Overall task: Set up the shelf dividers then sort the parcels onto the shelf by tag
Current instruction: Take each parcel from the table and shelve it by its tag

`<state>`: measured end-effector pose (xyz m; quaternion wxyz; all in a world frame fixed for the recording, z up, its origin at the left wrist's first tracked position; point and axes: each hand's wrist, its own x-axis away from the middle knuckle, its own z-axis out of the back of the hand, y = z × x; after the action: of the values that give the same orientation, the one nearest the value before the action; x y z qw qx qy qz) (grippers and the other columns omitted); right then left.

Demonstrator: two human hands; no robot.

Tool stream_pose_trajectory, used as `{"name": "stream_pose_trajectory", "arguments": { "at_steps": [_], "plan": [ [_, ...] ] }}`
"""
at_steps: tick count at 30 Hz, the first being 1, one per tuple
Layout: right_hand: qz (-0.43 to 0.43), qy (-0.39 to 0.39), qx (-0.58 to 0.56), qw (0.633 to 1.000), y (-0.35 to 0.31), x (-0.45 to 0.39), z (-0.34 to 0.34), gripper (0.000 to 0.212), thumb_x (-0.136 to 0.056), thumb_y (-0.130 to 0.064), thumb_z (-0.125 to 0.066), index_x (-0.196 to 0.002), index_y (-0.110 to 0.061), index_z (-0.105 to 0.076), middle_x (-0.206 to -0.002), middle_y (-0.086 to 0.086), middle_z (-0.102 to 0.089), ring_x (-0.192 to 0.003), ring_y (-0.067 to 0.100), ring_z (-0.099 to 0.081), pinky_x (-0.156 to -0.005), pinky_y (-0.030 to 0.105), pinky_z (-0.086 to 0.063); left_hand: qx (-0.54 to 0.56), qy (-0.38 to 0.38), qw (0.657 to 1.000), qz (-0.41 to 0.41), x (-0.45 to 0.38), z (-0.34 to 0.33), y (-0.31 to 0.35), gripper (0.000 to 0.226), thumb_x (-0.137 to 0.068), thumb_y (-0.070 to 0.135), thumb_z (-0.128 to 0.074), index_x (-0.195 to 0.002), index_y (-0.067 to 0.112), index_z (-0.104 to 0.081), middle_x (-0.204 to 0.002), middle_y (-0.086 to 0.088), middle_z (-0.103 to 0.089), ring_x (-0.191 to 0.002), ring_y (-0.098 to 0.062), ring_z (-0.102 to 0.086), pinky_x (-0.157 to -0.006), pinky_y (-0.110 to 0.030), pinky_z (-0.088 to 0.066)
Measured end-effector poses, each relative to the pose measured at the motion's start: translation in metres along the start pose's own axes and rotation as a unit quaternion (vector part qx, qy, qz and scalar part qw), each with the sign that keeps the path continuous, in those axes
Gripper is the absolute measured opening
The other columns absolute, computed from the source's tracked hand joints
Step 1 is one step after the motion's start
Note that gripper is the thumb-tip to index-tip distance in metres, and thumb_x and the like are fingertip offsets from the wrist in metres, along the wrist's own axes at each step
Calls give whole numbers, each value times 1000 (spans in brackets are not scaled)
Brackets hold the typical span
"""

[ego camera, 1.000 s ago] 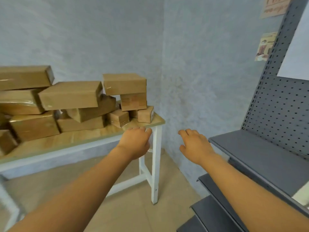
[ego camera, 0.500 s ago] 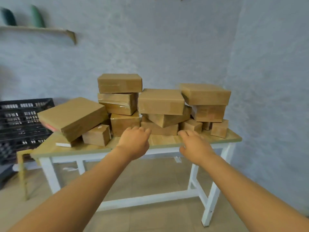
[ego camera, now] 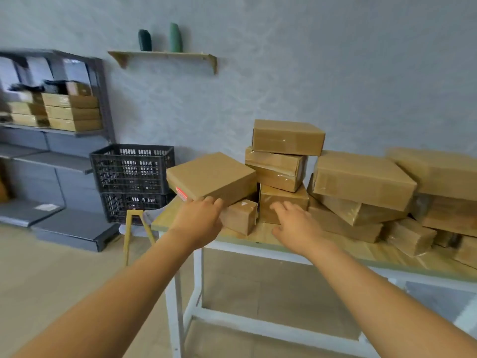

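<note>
Reaching with left hand (ego camera: 198, 223) spread at the near edge of the tilted flat brown cardboard parcel (ego camera: 211, 177) atop the wooden table (ego camera: 284, 237), right hand (ego camera: 296, 224) open, empty; careless tug risks toppling the leaning stack of taped brown boxes (ego camera: 281, 161) beside

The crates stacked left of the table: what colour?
Black, both crates, seen in the head view.

A white-framed table (ego camera: 263, 237) with a light wood top carries a heap of brown cardboard parcels (ego camera: 361, 180). A small parcel (ego camera: 240, 215) sits on the top near its left end, and a large flat parcel (ego camera: 210, 175) leans tilted above it.
</note>
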<state>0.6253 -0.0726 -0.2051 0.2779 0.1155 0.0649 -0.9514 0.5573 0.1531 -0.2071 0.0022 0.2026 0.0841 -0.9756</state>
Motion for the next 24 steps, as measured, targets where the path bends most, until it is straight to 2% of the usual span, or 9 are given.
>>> {"name": "stream_pose_trajectory", "arguments": {
  "at_steps": [4,7,14,18,21,24],
  "plan": [
    [15,-14,-55,998,-9,-35,-14,49,-97,-26,-52,-145,-21,-40,-142,4,-48,-131,26,-45,-103,40,-43,-21,-6,999,44,-5,-9,-31,30,-98,31,-42,-123,16,-50,-113,-4,-61,-102,-26,-58,-83,-37,-45],
    [19,-29,-79,996,-21,-60,-31,45,-97,-27,-51,-141,-22,-42,-135,4,-51,-123,25,-49,-96,41,-47,-19,-14,997,75,-9,-19,-55,32,-97,32,-45,-126,19,-51,-120,-3,-61,-110,-25,-57,-91,-38,-45],
    [7,-40,-84,996,-51,-116,-58,49,-100,-30,-48,-146,-21,-36,-141,4,-47,-127,25,-47,-97,39,-47,-9,-12,997,73,-40,-47,-114,31,-97,31,-44,-124,18,-51,-117,-3,-62,-106,-25,-58,-87,-37,-47],
    [-70,-24,-120,990,-59,-148,-72,46,-101,-32,-47,-145,-19,-38,-137,6,-50,-123,25,-50,-97,43,-48,7,1,999,43,-80,-69,-152,34,-98,32,-45,-128,17,-51,-121,-4,-61,-111,-27,-57,-89,-39,-47],
    [-171,-20,-183,968,-69,-171,-83,48,-103,-37,-45,-145,-15,-39,-136,7,-51,-117,25,-53,-95,41,-48,42,6,999,17,-111,-86,-183,35,-97,32,-46,-126,15,-53,-122,-4,-60,-112,-27,-56,-87,-39,-48],
    [-244,-8,-233,941,-84,-190,-92,57,-103,-47,-41,-146,-9,-38,-137,12,-54,-122,28,-53,-96,39,-45,80,-1,997,3,-137,-105,-214,37,-97,33,-46,-129,14,-52,-125,-6,-57,-115,-28,-52,-89,-39,-46]
  ]
}}
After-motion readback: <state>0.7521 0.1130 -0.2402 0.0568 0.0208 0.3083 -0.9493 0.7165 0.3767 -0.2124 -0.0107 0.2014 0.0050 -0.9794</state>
